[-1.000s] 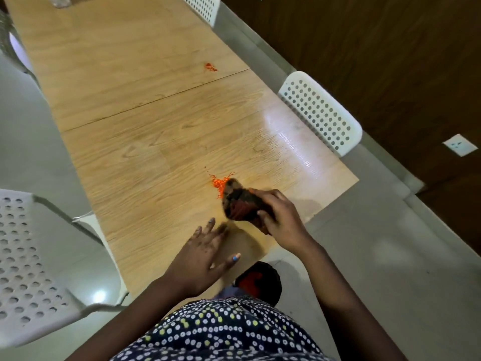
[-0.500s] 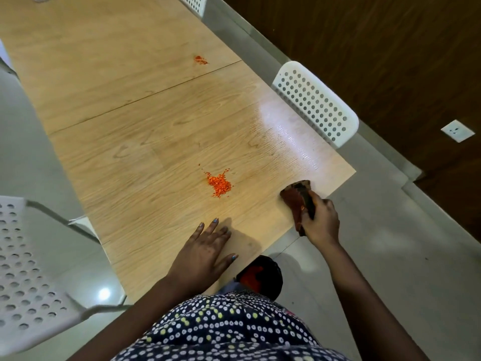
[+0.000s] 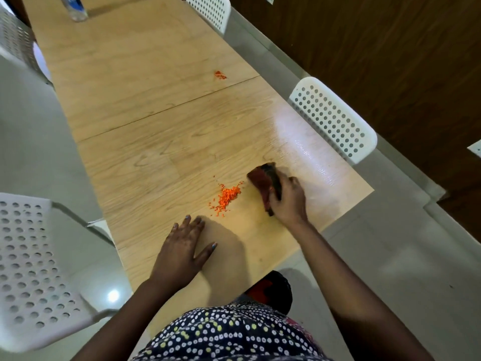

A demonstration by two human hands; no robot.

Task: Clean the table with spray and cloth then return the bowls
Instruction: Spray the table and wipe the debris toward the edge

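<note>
A clear bottle [image 3: 75, 7] with a blue label stands at the table's far end; the print on the label is too small to read. The cloth [image 3: 264, 185] is a dark red and black wad, bunched up and a little blurred, lying on the pale wood table [image 3: 145, 105] just to the right of a loose pile of orange crumbs [image 3: 226, 198]. The right hand [image 3: 287, 201] grips the cloth from behind, fingers curled round it, pressing it onto the tabletop. The left hand [image 3: 182, 250] lies flat on the table near the front edge, fingers straight and spread, holding nothing, its fingertips just short of the crumbs. A smaller orange spot [image 3: 220, 74] sits further up, just past the seam across the tabletop. White perforated chairs stand on both sides: one on the right [image 3: 335, 121], one on the left [image 3: 28, 269]. The wood to the right of the cloth shines with a bright sheen.
</note>
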